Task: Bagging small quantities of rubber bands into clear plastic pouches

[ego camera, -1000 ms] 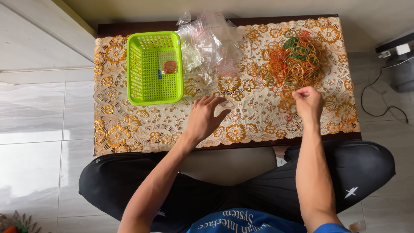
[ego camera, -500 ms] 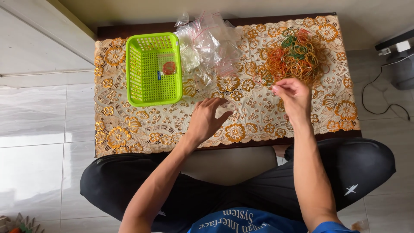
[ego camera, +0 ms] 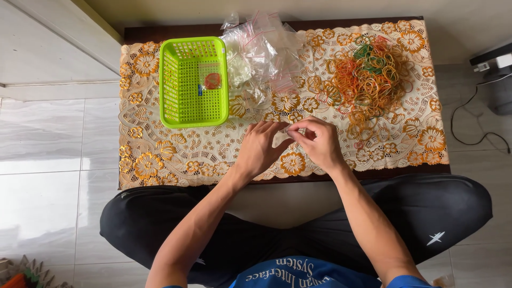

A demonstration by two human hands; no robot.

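Both hands meet over the front middle of a low table with a floral lace cloth (ego camera: 160, 154). My left hand (ego camera: 261, 149) and my right hand (ego camera: 317, 143) pinch a small clear plastic bag (ego camera: 281, 137) between their fingertips. A heap of coloured rubber bands (ego camera: 370, 77) lies at the back right, just beyond my right hand. A pile of small clear zip bags (ego camera: 264, 50) sits at the back middle. A green plastic basket (ego camera: 178, 109) at the back left holds one small bag with a red band (ego camera: 212, 80).
My crossed legs in black trousers (ego camera: 458, 208) press against the table's front edge. A grey device with a black cable (ego camera: 498, 80) stands on the tiled floor at the right. A white ledge (ego camera: 48, 48) runs along the left.
My right hand has come from the rubber band heap leftward to meet my left hand. Both hands now hold the small clear bag, which my left hand lifted off the cloth.
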